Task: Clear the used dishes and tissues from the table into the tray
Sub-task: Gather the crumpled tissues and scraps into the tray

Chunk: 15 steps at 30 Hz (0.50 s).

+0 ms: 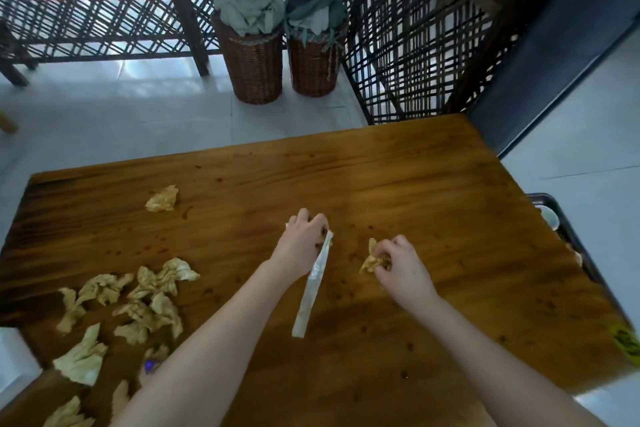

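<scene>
Tissues point(138, 305), crumpled & stained, lie bunched on the table's point(433, 184) near-left part, w/ a lone tissue point(161, 198) further back. Left hand point(303, 241), fingers curled, pinches the top end of a long white paper sleeve point(311, 291). Right hand point(398, 265) has fingers curled round a balled tissue point(371, 259) mid-table. Tray point(575, 239) sits just past the table's right edge, w/ a cup point(549, 218) in it.

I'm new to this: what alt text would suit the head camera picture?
Two bare hands work over a stained wooden table: the left hand pinches a long white paper sleeve, the right hand grips a crumpled tissue. More crumpled tissues lie heaped at the table's left, and a dark tray shows at its right edge.
</scene>
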{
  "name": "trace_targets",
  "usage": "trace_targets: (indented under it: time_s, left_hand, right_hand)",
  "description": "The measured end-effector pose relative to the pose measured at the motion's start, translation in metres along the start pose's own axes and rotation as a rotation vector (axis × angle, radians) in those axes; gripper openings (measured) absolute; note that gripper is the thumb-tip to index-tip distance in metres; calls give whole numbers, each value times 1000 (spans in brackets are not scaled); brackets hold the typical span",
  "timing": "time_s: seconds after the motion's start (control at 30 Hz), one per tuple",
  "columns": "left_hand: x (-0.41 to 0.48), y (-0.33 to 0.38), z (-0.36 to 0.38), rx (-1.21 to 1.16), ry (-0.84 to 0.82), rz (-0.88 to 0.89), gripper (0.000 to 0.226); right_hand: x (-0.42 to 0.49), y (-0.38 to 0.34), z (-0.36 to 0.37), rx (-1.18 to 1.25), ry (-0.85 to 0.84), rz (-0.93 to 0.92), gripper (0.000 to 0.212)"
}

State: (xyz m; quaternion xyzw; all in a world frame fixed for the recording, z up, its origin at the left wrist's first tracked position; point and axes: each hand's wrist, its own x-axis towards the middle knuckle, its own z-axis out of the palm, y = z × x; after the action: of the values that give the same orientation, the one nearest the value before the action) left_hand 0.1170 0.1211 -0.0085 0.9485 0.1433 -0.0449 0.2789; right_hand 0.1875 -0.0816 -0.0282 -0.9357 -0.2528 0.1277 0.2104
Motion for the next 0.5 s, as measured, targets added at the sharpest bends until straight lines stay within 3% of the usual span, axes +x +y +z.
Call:
trace_targets:
  time_s: [0.5]
  left_hand:
    - [-3, 224, 123, 33, -49, 105, 45]
  right_hand:
    - [-103, 212, -102, 36, 105, 110, 19]
